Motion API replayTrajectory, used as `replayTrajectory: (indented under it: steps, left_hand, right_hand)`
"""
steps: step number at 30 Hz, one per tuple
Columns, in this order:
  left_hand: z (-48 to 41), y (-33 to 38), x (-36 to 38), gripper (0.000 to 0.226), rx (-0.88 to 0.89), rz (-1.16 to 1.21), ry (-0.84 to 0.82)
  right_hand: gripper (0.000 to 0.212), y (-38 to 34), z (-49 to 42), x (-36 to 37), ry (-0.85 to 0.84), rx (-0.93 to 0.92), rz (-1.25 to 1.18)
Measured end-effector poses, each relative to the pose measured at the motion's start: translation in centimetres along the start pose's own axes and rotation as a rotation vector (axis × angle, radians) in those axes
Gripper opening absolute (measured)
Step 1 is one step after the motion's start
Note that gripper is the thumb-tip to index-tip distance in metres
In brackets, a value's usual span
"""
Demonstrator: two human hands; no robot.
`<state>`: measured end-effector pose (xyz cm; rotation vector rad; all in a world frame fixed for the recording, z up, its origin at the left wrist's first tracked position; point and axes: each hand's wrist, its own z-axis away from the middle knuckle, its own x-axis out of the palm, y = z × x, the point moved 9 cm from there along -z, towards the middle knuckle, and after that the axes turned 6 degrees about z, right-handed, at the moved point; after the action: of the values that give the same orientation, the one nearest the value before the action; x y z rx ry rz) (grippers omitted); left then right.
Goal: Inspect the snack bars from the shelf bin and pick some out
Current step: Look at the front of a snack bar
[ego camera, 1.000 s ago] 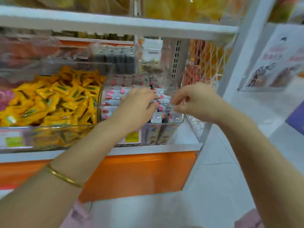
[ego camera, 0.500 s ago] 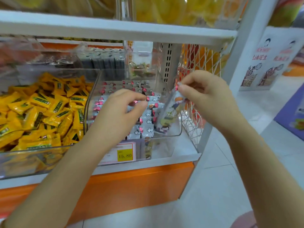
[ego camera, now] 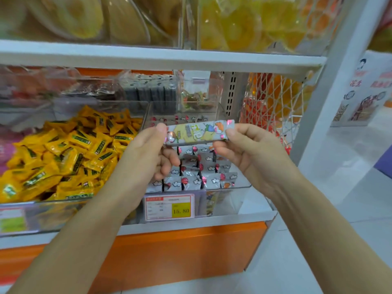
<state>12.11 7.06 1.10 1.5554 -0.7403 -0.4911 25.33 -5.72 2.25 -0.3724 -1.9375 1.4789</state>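
Holding one snack bar [ego camera: 199, 132] up level in front of the clear shelf bin [ego camera: 239, 186], gripped at both ends!

Pinching the bar's left end with the left hand [ego camera: 146, 153], with thumb on top and fingers [ego camera: 169, 158] curled beneath; pinching the right end with the right hand [ego camera: 250, 151] the same way. Lying lengthwise, printed face up toward the camera, clear of the bin and just above the other bars [ego camera: 191, 179] packed in rows inside. Down on the bin's front, a price tag [ego camera: 169, 206] reading 15.80. Just left, a neighbouring bin heaped with yellow sweets [ego camera: 70, 153]. Off to the right, white netting [ego camera: 271, 102] over orange and yellow packs. Underneath, the white shelf [ego camera: 212, 222], with an orange panel [ego camera: 180, 255] below.
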Motion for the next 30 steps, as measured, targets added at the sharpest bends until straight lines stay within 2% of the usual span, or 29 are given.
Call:
replayTrajectory:
  steps: [3,6,11,14,17,18,20,22,24,26,30]
  left_hand:
    - [-0.1,-0.6,-0.8,0.04,-0.072,0.124,0.084]
    - [0.0,-0.5,-0.7,0.03,-0.057,0.16,0.098]
    - [0.4,0.0,0.0,0.038,-0.048,0.179,0.048]
    - [0.5,0.9,0.3,0.03,0.039,0.078,0.041]
    - [0.6,2.0,0.9,0.025,0.168,-0.087,0.023]
    - [0.6,2.2,1.3,0.026,0.195,-0.11,0.003]
    - [0.5,2.3,1.8,0.034,0.204,-0.125,-0.034]
    - [0.3,1.8,1.9,0.047,0.155,-0.086,-0.061]
    - [0.1,1.3,2.0,0.052,0.105,-0.028,-0.108]
    - [0.0,0.8,2.0,0.048,0.075,-0.031,-0.118]
    - [0.2,1.0,1.6,0.026,0.156,-0.132,-0.074]
  right_hand:
    - [0.014,0.3,0.2,0.7,-0.049,0.024,-0.055]
    - [0.022,0.3,0.4,0.8,-0.054,0.02,-0.079]
    - [0.014,0.2,0.3,-0.1,-0.011,-0.01,-0.003]
    - [0.005,-0.2,0.3,-0.5,0.038,-0.046,0.11]
    - [0.025,-0.3,0.3,-1.0,0.092,-0.032,0.3]
    - [0.026,-0.6,0.2,-1.2,0.117,-0.048,0.379]
    - [0.018,-1.2,0.2,-1.7,0.153,-0.101,0.456]
    - [0.007,-1.5,0.1,-2.0,0.145,-0.124,0.418]
    - [0.008,-1.9,0.1,-1.8,0.104,-0.153,0.41]
    - [0.015,-2.3,0.3,-1.3,0.062,-0.2,0.483]
    - [0.021,-2.5,0.8,-0.2,0.019,-0.27,0.633]
